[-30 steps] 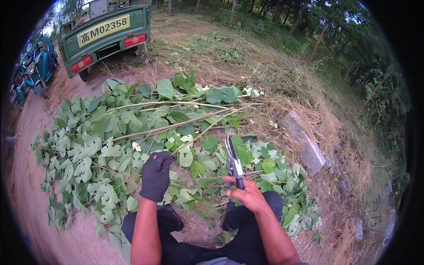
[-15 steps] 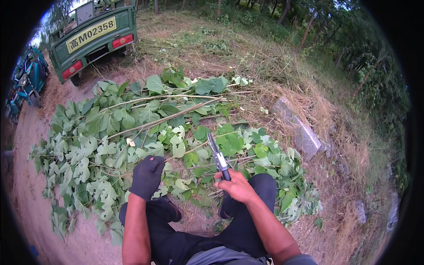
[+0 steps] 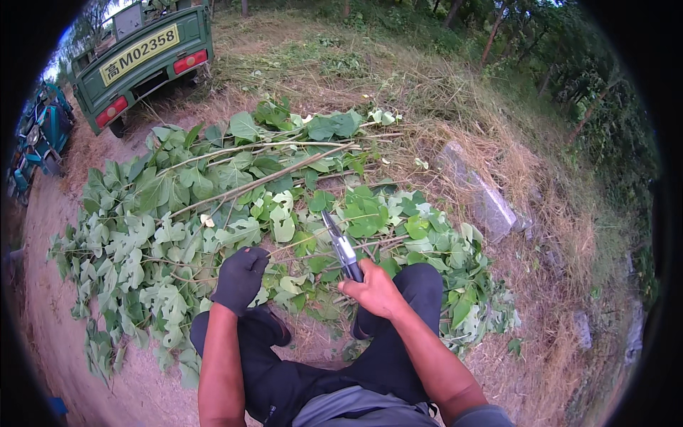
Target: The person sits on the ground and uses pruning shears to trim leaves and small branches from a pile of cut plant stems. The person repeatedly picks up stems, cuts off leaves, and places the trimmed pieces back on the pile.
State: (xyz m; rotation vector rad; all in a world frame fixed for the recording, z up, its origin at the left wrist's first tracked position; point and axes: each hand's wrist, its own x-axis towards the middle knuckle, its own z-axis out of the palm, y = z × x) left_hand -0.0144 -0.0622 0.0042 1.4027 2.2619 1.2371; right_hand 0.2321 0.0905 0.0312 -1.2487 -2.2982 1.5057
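Note:
My left hand [image 3: 240, 280], in a dark glove, is closed around the near end of a thin leafy stem [image 3: 293, 245]. That stem points away to the right, across the blades of the pruning shears [image 3: 343, 248]. The shears have silver blades and dark handles, and my bare right hand [image 3: 373, 289] is wrapped around the handles. Whether the blades touch the stem, I cannot tell. Beneath both hands spreads a wide heap of cut branches [image 3: 167, 235] with broad green leaves. One longer bare stick [image 3: 263, 180] lies slantwise across its far part.
A green cargo vehicle [image 3: 142, 67] stands at the far left, with a blue vehicle [image 3: 46, 135] beside it. A pale stone block [image 3: 491, 210] sits in dry grass to the right. My knees [image 3: 420, 285] are bent close behind the heap. Trees line the far right.
The shears and my right hand have moved slightly left, bringing the blades to the stem. My left hand stays closed on the stem, nearly in place. The view has shifted slightly.

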